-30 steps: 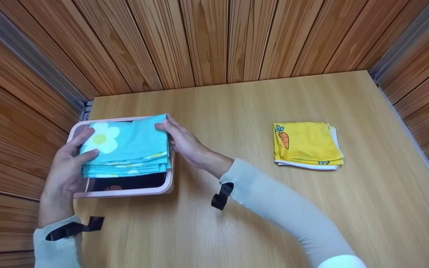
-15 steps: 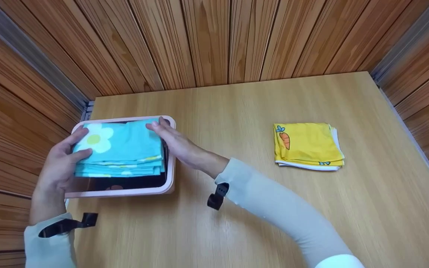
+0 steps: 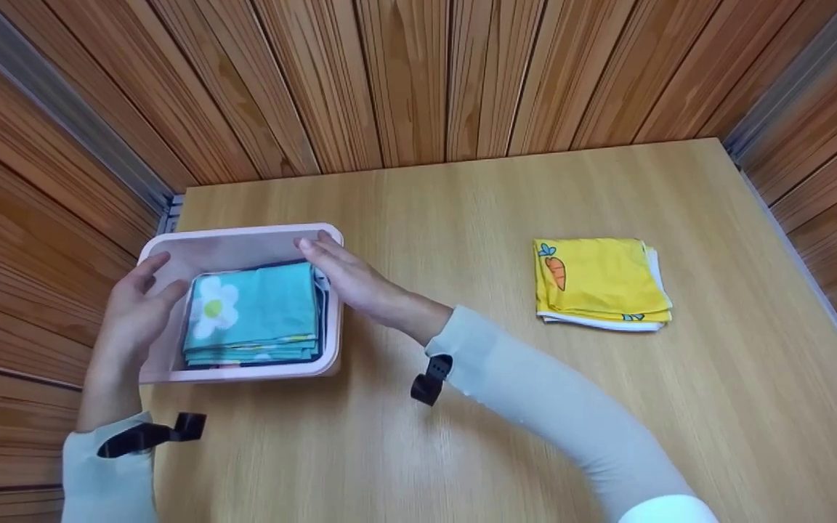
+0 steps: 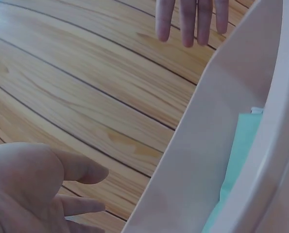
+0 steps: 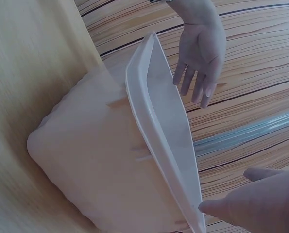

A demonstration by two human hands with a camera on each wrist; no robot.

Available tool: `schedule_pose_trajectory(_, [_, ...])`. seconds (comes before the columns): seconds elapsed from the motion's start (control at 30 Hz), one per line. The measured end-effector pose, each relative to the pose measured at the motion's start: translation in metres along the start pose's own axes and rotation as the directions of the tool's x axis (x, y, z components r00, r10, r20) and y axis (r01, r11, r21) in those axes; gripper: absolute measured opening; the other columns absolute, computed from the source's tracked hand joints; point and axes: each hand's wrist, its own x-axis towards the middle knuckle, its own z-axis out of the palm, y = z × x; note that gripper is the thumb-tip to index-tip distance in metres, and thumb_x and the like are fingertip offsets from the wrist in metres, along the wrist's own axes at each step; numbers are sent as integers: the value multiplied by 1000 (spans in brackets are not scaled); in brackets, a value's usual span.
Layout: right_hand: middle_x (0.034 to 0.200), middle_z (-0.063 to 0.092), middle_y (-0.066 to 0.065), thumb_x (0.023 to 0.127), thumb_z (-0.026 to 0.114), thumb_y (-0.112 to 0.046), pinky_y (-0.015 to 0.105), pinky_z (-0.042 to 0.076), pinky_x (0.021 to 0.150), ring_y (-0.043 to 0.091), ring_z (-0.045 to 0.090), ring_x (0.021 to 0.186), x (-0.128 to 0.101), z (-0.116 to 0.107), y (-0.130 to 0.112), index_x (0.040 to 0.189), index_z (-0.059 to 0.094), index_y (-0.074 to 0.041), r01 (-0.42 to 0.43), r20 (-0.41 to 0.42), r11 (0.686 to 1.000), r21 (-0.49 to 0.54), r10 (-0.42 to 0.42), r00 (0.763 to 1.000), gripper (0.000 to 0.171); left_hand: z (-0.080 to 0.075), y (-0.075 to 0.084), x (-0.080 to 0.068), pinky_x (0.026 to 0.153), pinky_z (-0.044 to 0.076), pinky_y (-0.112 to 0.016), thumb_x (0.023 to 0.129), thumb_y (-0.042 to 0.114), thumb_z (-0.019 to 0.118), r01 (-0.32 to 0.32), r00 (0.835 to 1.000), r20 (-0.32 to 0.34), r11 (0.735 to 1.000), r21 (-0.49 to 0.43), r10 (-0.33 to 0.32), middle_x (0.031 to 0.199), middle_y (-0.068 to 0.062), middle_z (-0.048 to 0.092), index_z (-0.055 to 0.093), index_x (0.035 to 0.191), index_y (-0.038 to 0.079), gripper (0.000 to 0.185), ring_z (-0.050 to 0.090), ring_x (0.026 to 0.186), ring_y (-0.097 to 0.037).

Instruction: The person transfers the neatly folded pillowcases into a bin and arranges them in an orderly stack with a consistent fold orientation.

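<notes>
Blue cloths [image 3: 269,309] are now dropped into the pink bin [image 3: 244,250], nothing gripped by left hand [image 3: 136,305] or right hand [image 3: 357,283]; yellow cloth [image 3: 604,280] is parked at the right hand's 3 o'clock, nearer it, long axis 9-to-3.

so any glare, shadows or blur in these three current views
Head: fairly clear, with a soft shadow beside the pale pink rectangular bin and a faint sheen on the light wood-grain tabletop; left wrist: washed out, bright glare in the top left corner; right wrist: hazy and soft, with the bin's dark shadow on the tabletop.
</notes>
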Motion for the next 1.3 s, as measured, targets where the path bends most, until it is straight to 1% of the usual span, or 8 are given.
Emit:
schedule_pose_trajectory(0.13, [172, 2, -5, 107, 34, -54, 47, 4, 125, 14, -1, 157, -1, -3, 0, 162, 29, -23, 10, -15, 997, -77, -12, 1000, 64, 6, 8, -4, 116, 24, -65, 106, 36, 49, -51, 999, 17, 998, 29, 50, 168, -23, 10, 20, 163, 10, 70, 10, 153, -45])
schedule_pose_trajectory(0.27, [172, 1, -4, 106, 36, -55, 53, 9, 124, 16, -1, 157, -4, -9, -1, 161, 31, -25, 50, -38, 963, -265, -62, 997, 63, 12, 15, -8, 116, 27, -62, 105, 38, 51, -133, 991, 12, 987, 87, 133, 168, -20, 15, 24, 162, 9, 70, 18, 152, -44])
schedule_pose_trajectory(0.5, [172, -6, 4, 106, 37, -56, 57, 10, 123, 23, -9, 157, -11, -20, 2, 163, 26, -23, 128, -19, 791, -598, -174, 985, 67, 25, 23, -15, 116, 18, -68, 106, 43, 50, -291, 953, 0, 919, 265, 302, 169, -22, 8, 24, 161, 2, 73, 10, 153, -45])
schedule_pose_trajectory(0.63, [171, -8, 5, 106, 39, -55, 52, 2, 124, 24, -11, 156, -13, -26, 5, 163, 24, -23, 142, -14, 686, -714, -216, 976, 67, 38, 27, -21, 116, 12, -70, 105, 50, 47, -314, 945, 30, 876, 365, 326, 170, -17, -1, 17, 163, 6, 78, 1, 154, -43])
schedule_pose_trajectory(0.77, [171, -8, 9, 107, 39, -54, 52, -4, 124, 26, -12, 156, -16, -34, 10, 164, 23, -20, 164, 24, 569, -806, -245, 969, 68, 55, 31, -23, 119, 1, -66, 103, 53, 48, -339, 932, 53, 813, 473, 358, 170, -15, -5, 12, 163, 7, 84, -3, 154, -42])
schedule_pose_trajectory(0.9, [170, -6, 13, 106, 37, -56, 58, -8, 121, 30, -12, 156, -20, -42, 17, 164, 22, -19, 167, 55, 465, -869, -246, 968, 70, 72, 35, -21, 116, -15, -65, 103, 57, 43, -387, 915, 125, 745, 544, 384, 169, -17, -8, 7, 163, 6, 87, -10, 153, -43])
schedule_pose_trajectory(1.07, [170, -13, 13, 104, 35, -62, 64, -13, 117, 36, -14, 155, -24, -48, 25, 165, 15, -24, 143, 66, 393, -908, -203, 977, 74, 90, 37, -19, 109, -23, -69, 102, 66, 34, -423, 902, 208, 681, 598, 378, 170, -16, -9, 6, 164, 9, 89, -18, 152, -42])
schedule_pose_trajectory(1.3, [168, -21, 10, 100, 27, -73, 71, -16, 112, 39, -21, 152, -28, -58, 34, 165, 8, -31, 75, 43, 357, -931, -97, 994, 80, 105, 37, -17, 106, -29, -63, 102, 63, 37, -444, 894, 267, 648, 619, 359, 170, -13, -12, 4, 164, 15, 85, -22, 151, -40])
